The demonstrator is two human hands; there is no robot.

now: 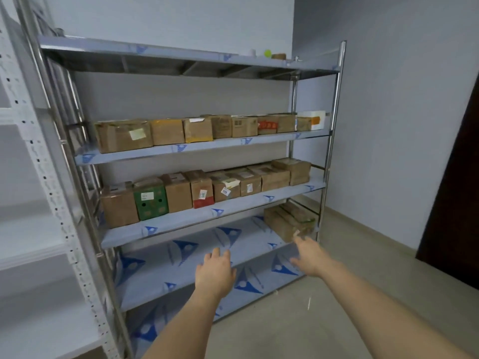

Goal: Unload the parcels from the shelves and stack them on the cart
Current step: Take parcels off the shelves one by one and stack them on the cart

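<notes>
Left hand [215,273] extends palm-down over the lower shelf [197,257], fingers straight, holding nothing. Right hand [309,255] reaches with fingers spread, fingertips just beside the cardboard parcel [287,221] at that shelf's right end. More parcels [207,187] line the two shelves above.

Right hand [308,251]: blurred, so contact between the fingertips and the lowest-shelf parcel [289,222] could not be told.
Parcel labels: print too small to be read.
Top-shelf items [269,55]: too small to be identified.
White rack [39,177]: cut off by the left edge.
Forearms: cut off by the bottom edge.
</notes>
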